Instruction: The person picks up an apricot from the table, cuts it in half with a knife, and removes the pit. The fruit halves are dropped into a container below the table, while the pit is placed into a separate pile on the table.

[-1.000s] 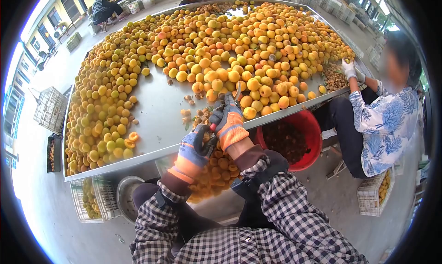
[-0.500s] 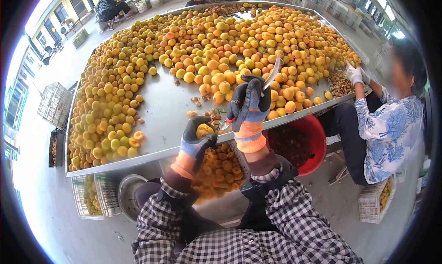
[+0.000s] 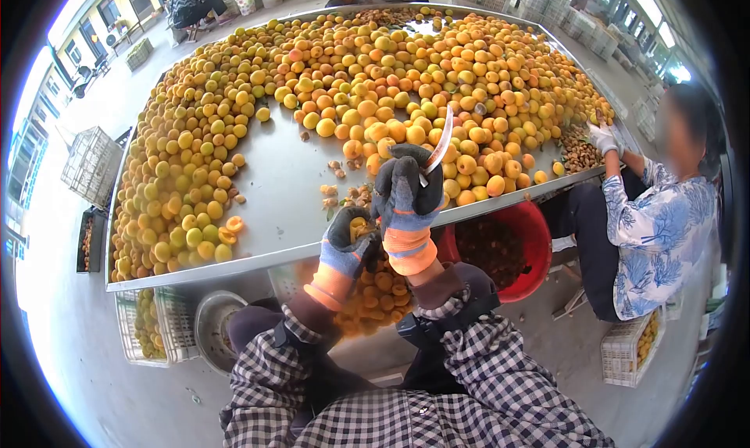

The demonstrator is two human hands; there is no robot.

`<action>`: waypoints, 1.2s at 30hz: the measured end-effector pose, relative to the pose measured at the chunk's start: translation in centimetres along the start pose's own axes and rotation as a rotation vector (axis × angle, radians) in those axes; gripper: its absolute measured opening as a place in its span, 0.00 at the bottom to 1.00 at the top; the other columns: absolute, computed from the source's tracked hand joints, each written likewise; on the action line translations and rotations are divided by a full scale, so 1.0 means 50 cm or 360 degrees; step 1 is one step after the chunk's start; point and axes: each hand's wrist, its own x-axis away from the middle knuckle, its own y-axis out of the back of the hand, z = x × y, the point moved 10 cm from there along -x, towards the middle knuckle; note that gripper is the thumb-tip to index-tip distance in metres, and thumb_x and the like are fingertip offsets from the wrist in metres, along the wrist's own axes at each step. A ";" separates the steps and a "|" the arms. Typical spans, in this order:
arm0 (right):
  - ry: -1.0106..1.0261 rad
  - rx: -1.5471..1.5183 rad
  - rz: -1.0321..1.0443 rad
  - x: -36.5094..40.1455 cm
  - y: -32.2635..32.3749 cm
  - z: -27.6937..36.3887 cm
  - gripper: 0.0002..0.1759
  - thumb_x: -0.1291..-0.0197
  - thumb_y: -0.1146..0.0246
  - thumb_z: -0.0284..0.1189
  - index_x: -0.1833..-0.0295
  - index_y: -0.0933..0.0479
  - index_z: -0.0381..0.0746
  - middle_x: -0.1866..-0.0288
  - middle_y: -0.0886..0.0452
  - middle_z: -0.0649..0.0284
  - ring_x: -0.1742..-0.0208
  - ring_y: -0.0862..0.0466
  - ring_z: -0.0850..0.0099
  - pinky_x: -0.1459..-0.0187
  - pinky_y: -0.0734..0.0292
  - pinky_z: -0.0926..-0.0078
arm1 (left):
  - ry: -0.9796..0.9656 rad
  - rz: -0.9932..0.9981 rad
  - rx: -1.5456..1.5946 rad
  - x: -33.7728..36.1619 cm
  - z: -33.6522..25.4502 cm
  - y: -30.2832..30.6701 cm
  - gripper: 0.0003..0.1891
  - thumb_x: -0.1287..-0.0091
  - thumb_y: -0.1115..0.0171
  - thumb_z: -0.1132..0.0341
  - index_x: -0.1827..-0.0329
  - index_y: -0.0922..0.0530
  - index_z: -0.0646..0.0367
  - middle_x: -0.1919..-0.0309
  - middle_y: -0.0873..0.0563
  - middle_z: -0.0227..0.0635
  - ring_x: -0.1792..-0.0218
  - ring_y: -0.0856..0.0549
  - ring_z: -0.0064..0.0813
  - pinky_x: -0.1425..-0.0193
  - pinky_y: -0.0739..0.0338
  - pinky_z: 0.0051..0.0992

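Note:
In a grey, black and orange glove, my left hand (image 3: 349, 241) is closed round a yellow-orange fruit (image 3: 358, 228) above the table's front edge. My right hand (image 3: 408, 190), gloved alike, touches or nearly touches it from the right. A curved blade (image 3: 442, 143) rises from the right fist, its handle hidden by the fingers. Whatever lies between the two hands is too small to make out. Behind them, orange and yellow fruits (image 3: 469, 96) cover much of the metal table (image 3: 273, 190), with small brown pits (image 3: 360, 194) close to the hands.
Below the table are a crate of fruit (image 3: 379, 292), a red basin (image 3: 539, 245), a metal bowl (image 3: 205, 323) and a white crate (image 3: 176, 323). A co-worker (image 3: 664, 214) in white gloves sits at the right. Other people sit beyond the table.
My left hand has moved right and my right hand slightly left and down, bringing them together at the fruit. The blade has shifted left with my right hand. The co-worker's hands have moved slightly.

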 end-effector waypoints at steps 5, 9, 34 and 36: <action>-0.0019 -0.0069 -0.0031 0.004 0.002 -0.026 0.09 0.33 0.43 0.29 0.53 0.27 0.34 0.77 0.27 0.69 0.78 0.30 0.83 0.76 0.35 0.85 | -0.0581 -0.0290 -0.0490 -0.007 -0.011 0.031 0.11 0.43 0.39 0.77 0.57 0.25 0.61 0.67 0.19 0.36 0.68 0.20 0.26 0.63 0.24 0.25; -0.0088 -0.0002 -0.0030 -0.007 0.001 -0.037 0.16 0.32 0.41 0.40 0.52 0.30 0.37 0.81 0.30 0.67 0.87 0.36 0.80 0.88 0.41 0.82 | -0.0521 -0.0333 -0.0564 -0.003 -0.025 0.030 0.10 0.43 0.38 0.77 0.58 0.24 0.60 0.66 0.19 0.39 0.65 0.20 0.29 0.58 0.25 0.27; -0.1253 -0.0515 -0.1004 0.060 0.139 -0.214 0.14 0.34 0.41 0.43 0.67 0.33 0.48 0.80 0.37 0.71 0.85 0.40 0.77 0.84 0.46 0.78 | -0.0901 -0.0089 -0.1224 0.011 -0.071 -0.025 0.15 0.47 0.32 0.70 0.55 0.23 0.58 0.64 0.18 0.46 0.61 0.18 0.51 0.58 0.23 0.36; -0.1322 -0.0530 -0.1011 0.064 0.133 -0.208 0.14 0.34 0.41 0.43 0.66 0.34 0.48 0.80 0.37 0.71 0.85 0.40 0.77 0.84 0.45 0.79 | -0.0858 -0.0086 -0.1225 0.008 -0.069 -0.025 0.14 0.46 0.33 0.70 0.57 0.23 0.58 0.63 0.19 0.46 0.61 0.19 0.51 0.58 0.23 0.37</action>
